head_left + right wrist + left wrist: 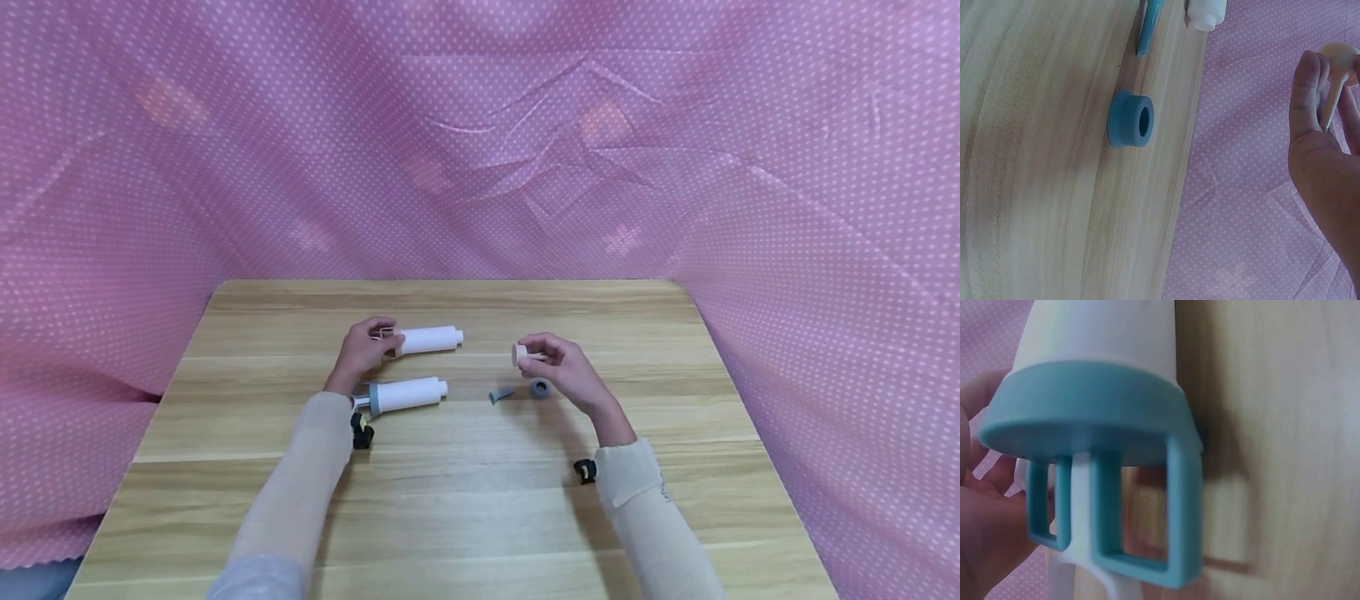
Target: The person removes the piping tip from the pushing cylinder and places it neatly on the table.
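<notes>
A white syringe-like tube (429,338) lies at the far side, and my left hand (363,348) holds its cream handle end, thumb against the tube. Nearer me lies a similar white tube (409,393) with a teal collar (1091,403), teal loops and a white plunger rod; it fills the left wrist view. My right hand (564,368) is raised above the table, pinching a cream round cap (517,354) with a thin stem (1333,100). Below that hand sit a teal ring-shaped cap (1132,122) and a small teal nozzle (501,395). My fingers partly hide the far tube's handle.
Everything lies on a wood-grain table (450,508). Pink dotted cloth (480,167) hangs behind the table and along both sides. Black wrist cameras (585,472) sit by the beige sleeves.
</notes>
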A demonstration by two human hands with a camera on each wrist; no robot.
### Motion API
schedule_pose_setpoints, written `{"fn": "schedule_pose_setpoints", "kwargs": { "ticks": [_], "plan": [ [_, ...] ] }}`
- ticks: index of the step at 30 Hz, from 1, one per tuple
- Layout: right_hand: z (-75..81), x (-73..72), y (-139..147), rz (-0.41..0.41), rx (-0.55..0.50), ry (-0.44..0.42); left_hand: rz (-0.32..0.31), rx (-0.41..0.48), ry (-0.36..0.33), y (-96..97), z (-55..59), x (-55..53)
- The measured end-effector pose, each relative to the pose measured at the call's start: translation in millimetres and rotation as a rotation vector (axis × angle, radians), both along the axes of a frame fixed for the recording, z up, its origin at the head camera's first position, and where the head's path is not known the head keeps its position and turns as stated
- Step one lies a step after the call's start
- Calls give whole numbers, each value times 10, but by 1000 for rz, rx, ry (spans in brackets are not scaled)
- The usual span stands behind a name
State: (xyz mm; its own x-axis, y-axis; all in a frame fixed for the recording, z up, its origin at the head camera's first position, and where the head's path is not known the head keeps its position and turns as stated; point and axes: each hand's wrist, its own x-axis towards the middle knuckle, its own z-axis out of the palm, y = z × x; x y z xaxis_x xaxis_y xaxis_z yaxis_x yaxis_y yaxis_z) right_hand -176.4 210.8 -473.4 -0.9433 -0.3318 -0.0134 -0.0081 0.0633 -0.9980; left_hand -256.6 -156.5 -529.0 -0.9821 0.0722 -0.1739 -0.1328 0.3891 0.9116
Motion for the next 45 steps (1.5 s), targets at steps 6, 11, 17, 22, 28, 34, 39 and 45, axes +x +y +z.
{"fn": "schedule_pose_setpoints", "kwargs": {
  "ticks": [6,11,17,22,28,34,39,45],
  "plan": [
    [19,-10,-17,7,0,19,36,-43,24,-8,103,20],
    [35,-18,-10,7,12,21,35,-118,126,86,276,34],
    [86,-41,-11,19,24,34,4,-150,318,375,558,196],
    [122,-40,-20,19,-3,36,-121,-60,355,673,686,415],
    [126,-11,-30,-3,-28,70,-240,112,313,926,697,582],
    [128,4,-112,-24,-21,118,-281,263,250,1025,705,696],
    [151,35,-208,10,-19,138,-300,341,251,1085,742,778],
    [164,63,-276,76,-6,152,-317,348,289,1145,735,839]
  ]
}}
